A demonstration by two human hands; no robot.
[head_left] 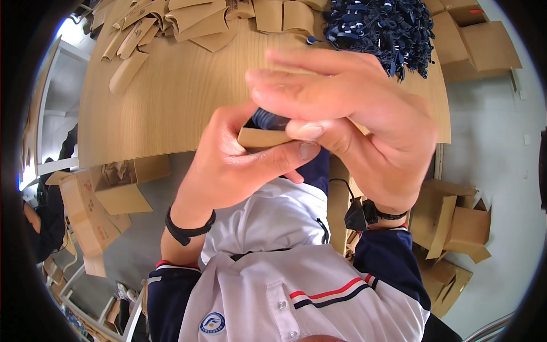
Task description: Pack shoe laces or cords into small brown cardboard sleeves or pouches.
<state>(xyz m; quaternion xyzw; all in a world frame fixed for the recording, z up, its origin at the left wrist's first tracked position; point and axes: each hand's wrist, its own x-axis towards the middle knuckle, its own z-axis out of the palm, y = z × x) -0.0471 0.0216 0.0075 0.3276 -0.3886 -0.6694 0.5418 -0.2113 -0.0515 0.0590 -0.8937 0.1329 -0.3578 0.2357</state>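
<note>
My left hand (228,154) is wrapped round a small brown cardboard sleeve (259,138), its thumb along the near side. Inside the sleeve's open end shows a dark, coiled cable (268,119). Over that opening is my right hand (353,108), its fingers stretched out and slightly smeared by motion. The right thumb touches the sleeve's rim beside the cable. What lies under the right fingers is partly hidden. Both hands are above my lap, close to the table's near edge.
Several flattened cardboard sleeves (199,23) lie across the far side of the wooden table (171,102). A heap of dark blue cables (379,28) sits at the far right. Open cardboard boxes (450,222) stand on the floor at right, with another carton (94,205) at left.
</note>
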